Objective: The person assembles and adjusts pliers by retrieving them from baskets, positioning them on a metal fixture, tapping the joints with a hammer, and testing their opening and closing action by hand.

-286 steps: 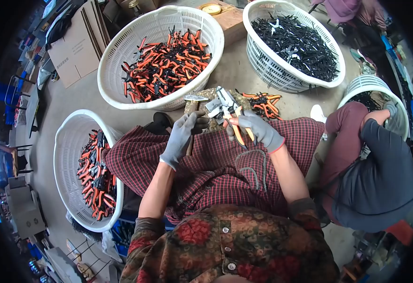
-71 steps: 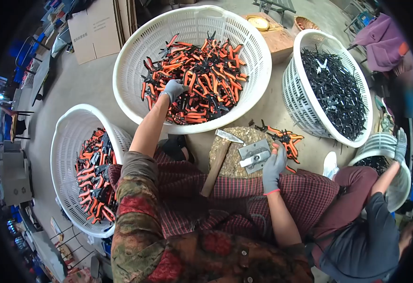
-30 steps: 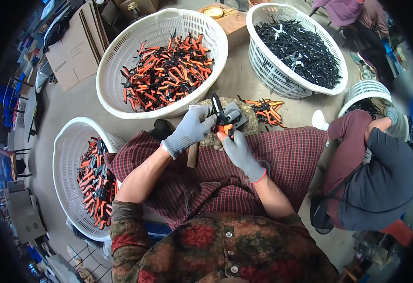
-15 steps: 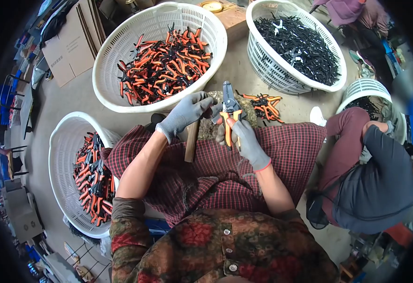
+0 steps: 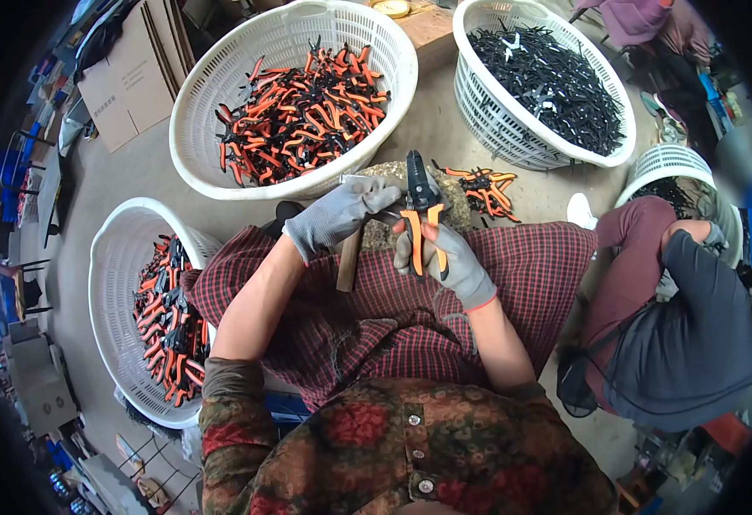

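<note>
Orange-and-black pliers (image 5: 419, 197) stand over the lap, jaws pointing away. My right hand (image 5: 457, 262), in a grey glove, is closed around their orange handles. Close to the left side of the pliers, my gloved left hand (image 5: 335, 215) has its fingers curled together; what it pinches, if anything, is too small to tell. Behind the hands is a rough stone-like block (image 5: 380, 239), partly hidden, with a wooden handle (image 5: 350, 262) below my left hand. More orange-handled pliers (image 5: 486, 189) lie in a small pile right of the block.
White baskets of orange-and-black pliers stand at the upper left (image 5: 185, 129) and left (image 5: 101, 283). Another white basket (image 5: 479, 107) holds black parts. A co-worker (image 5: 685, 318) sits at the right beside a smaller basket (image 5: 676, 154). Cardboard (image 5: 127, 94) leans at the upper left.
The pliers have turned slightly, their jaws now looking darker, and the handles sit a little further right. My left hand's fingers have shifted slightly. The view has moved a little.
</note>
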A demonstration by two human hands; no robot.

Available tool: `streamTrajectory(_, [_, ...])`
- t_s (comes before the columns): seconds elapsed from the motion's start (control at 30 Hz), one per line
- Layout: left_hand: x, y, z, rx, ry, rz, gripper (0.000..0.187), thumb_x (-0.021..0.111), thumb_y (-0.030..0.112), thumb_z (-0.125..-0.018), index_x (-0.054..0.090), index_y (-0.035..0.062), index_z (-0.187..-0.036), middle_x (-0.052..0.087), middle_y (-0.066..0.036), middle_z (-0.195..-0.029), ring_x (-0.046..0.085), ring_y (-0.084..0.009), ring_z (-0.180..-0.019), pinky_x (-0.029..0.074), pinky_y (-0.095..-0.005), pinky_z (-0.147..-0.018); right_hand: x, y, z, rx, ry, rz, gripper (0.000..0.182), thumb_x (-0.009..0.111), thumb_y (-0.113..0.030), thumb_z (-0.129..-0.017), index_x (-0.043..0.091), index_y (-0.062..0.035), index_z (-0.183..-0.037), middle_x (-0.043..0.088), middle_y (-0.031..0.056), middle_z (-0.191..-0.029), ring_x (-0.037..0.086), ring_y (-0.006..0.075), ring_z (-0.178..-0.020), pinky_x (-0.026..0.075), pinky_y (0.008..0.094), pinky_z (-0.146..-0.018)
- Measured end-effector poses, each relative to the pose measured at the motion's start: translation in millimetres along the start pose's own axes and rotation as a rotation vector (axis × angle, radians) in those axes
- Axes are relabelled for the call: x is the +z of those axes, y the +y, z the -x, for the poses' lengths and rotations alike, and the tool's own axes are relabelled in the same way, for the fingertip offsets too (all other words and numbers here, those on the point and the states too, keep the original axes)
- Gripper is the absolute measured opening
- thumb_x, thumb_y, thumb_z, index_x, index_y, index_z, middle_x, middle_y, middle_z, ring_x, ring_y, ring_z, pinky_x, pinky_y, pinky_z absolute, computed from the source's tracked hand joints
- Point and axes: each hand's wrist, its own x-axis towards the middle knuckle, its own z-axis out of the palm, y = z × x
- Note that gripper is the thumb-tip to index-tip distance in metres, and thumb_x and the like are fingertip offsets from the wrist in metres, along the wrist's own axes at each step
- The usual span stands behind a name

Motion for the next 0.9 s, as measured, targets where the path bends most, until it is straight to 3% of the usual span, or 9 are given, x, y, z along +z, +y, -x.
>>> streamTrajectory(0.1, [4, 0, 2, -0.085, -0.145, 0.167, 0.039, 0.056, 0.037, -0.09, 0.06, 0.0011, -0.104, 0.061, -0.003, -0.075, 0.056, -0.0104, -0.071, 0.045, -0.0248, -0.065, 6, -1, 1, 0.067, -0.087, -0.037, 0.044, 0.042, -0.036, -0.095, 0.049, 0.0035, -0.114, 0.062, 0.0119, -0.083, 0.063, 0.0207, -0.075, 0.051, 0.0313, -0.066])
streamTrajectory(0.27, [10, 1, 7, -0.046, -0.021, 0.169, 0.033, 0.06, 0.033, -0.088, 0.064, 0.0006, -0.084, 0.063, -0.005, -0.074, 0.058, -0.0098, -0.063, 0.044, -0.0218, -0.058, 18, -5, 2, 0.142, 0.031, 0.183, 0.042, 0.044, -0.038, -0.094, 0.052, 0.0026, -0.104, 0.06, 0.0114, -0.076, 0.061, 0.0199, -0.069, 0.05, 0.0302, -0.063])
streamTrajectory(0.47, [6, 0, 8, -0.027, -0.024, 0.156, 0.035, 0.058, 0.035, -0.089, 0.064, 0.0013, -0.087, 0.062, -0.005, -0.07, 0.058, -0.0115, -0.064, 0.046, -0.0246, -0.061, 22, -9, -3, 0.141, 0.105, 0.317, 0.041, 0.046, -0.037, -0.093, 0.053, 0.0014, -0.105, 0.06, 0.0098, -0.076, 0.061, 0.0176, -0.069, 0.05, 0.0289, -0.064])
streamTrajectory(0.57, [6, 13, 11, -0.019, -0.031, 0.136, 0.036, 0.056, 0.035, -0.09, 0.062, 0.0004, -0.085, 0.06, -0.006, -0.068, 0.058, -0.014, -0.06, 0.047, -0.0284, -0.059, 19, -10, -5, 0.155, 0.035, 0.26, 0.042, 0.047, -0.037, -0.093, 0.053, 0.0016, -0.109, 0.061, 0.0101, -0.079, 0.061, 0.0176, -0.073, 0.05, 0.0288, -0.066])
streamTrajectory(0.77, [4, 16, 12, -0.146, -0.048, 0.273, 0.037, 0.057, 0.035, -0.09, 0.057, -0.0007, -0.078, 0.058, -0.007, -0.065, 0.055, -0.0188, -0.05, 0.049, -0.0331, -0.052, 20, -4, -11, 0.133, 0.064, 0.206, 0.042, 0.047, -0.031, -0.094, 0.052, 0.0034, -0.117, 0.062, 0.0088, -0.087, 0.06, 0.0144, -0.079, 0.049, 0.0278, -0.071])
streamTrajectory(0.83, [-18, 3, 11, 0.058, 0.15, -0.131, 0.033, 0.061, 0.033, -0.088, 0.06, 0.0002, -0.084, 0.057, 0.0, -0.069, 0.054, -0.0087, -0.066, 0.045, -0.0234, -0.061, 26, -11, -13, -0.083, 0.243, 0.63, 0.039, 0.048, -0.028, -0.094, 0.052, 0.0039, -0.116, 0.061, 0.0083, -0.09, 0.057, 0.0122, -0.082, 0.047, 0.0264, -0.074])
streamTrajectory(0.87, [-36, 11, 20, -0.047, 0.235, -0.123, 0.03, 0.061, 0.031, -0.089, 0.063, 0.0009, -0.09, 0.059, 0.004, -0.077, 0.051, -0.0044, -0.076, 0.043, -0.0209, -0.067, 12, -13, -16, -0.123, 0.278, 0.735, 0.035, 0.049, -0.023, -0.093, 0.052, 0.0038, -0.115, 0.06, 0.0077, -0.093, 0.054, 0.0109, -0.084, 0.045, 0.0258, -0.076])
streamTrajectory(0.9, [-58, 8, 30, -0.123, 0.367, 0.102, 0.02, 0.062, 0.023, -0.088, 0.064, 0.0033, -0.083, 0.058, 0.006, -0.079, 0.046, -0.0027, -0.072, 0.04, -0.0218, -0.064, -2, -14, -19, -0.159, 0.319, 0.84, 0.031, 0.049, -0.019, -0.092, 0.052, 0.0037, -0.113, 0.059, 0.0072, -0.095, 0.051, 0.0096, -0.087, 0.043, 0.0251, -0.078])
